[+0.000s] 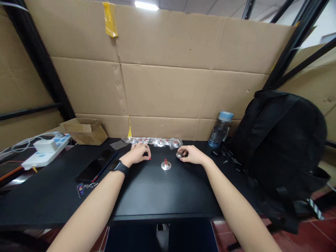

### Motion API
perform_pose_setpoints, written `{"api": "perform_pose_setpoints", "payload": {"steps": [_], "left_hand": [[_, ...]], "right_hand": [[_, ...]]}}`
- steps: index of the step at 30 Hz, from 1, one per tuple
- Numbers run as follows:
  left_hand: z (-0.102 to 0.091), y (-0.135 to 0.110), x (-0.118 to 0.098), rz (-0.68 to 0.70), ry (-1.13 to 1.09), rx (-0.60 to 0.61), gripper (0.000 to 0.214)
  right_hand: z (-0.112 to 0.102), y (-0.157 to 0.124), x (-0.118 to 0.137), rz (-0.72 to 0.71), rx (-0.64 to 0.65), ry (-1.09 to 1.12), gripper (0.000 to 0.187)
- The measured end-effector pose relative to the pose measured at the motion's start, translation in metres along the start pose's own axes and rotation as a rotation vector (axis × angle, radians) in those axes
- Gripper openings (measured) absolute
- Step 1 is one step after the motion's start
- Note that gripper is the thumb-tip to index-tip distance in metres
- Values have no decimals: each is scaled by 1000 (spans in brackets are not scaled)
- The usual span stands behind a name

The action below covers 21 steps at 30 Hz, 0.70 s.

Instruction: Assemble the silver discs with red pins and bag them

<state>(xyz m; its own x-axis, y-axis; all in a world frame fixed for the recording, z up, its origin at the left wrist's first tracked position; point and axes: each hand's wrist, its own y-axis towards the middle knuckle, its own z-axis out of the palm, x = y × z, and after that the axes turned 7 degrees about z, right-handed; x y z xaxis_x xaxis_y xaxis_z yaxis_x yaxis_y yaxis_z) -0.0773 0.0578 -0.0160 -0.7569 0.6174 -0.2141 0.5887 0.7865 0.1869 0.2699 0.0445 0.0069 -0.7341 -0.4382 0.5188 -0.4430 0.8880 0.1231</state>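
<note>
A finger cymbal (pixel 166 165), a small silver metal disc with a red loop standing up from its middle, lies on the black table (pixel 168 196) between my hands. My right hand (pixel 193 154) pinches a second silver finger cymbal (pixel 179 155) at its edge, tilted, close to the tabletop. To the left, my left hand (pixel 137 154) curls downward at the table with fingers bent; a small red piece (pixel 150 159) shows at the thumb tip, and the rest of what it may hold is hidden. Behind both hands runs a row of clear plastic packets (pixel 160 142) with several silver discs and red loops inside.
A phone (pixel 97 165), a pen (pixel 105 167) and a keychain (pixel 80 189) lie at left, near an open cardboard box (pixel 85 131) and a power strip (pixel 47 154). At right stand a water bottle (pixel 221 129) and a black backpack (pixel 280 147). A cardboard wall (pixel 168 91) closes off the back.
</note>
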Motion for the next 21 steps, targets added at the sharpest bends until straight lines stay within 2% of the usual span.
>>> {"api": "perform_pose_setpoints", "payload": {"steps": [5, 10, 15, 21], "left_hand": [[4, 0, -6, 14, -10, 3, 9], [6, 3, -11, 35, -69, -106, 15], [2, 8, -17, 143, -208, -270, 11], [-1, 10, -37, 134, -323, -424, 11]], "right_hand": [[1, 0, 2, 7, -1, 9, 34], [1, 0, 3, 2, -16, 8, 33], [1, 0, 5, -21, -38, 20, 34], [8, 0, 16, -89, -116, 101, 38]]}}
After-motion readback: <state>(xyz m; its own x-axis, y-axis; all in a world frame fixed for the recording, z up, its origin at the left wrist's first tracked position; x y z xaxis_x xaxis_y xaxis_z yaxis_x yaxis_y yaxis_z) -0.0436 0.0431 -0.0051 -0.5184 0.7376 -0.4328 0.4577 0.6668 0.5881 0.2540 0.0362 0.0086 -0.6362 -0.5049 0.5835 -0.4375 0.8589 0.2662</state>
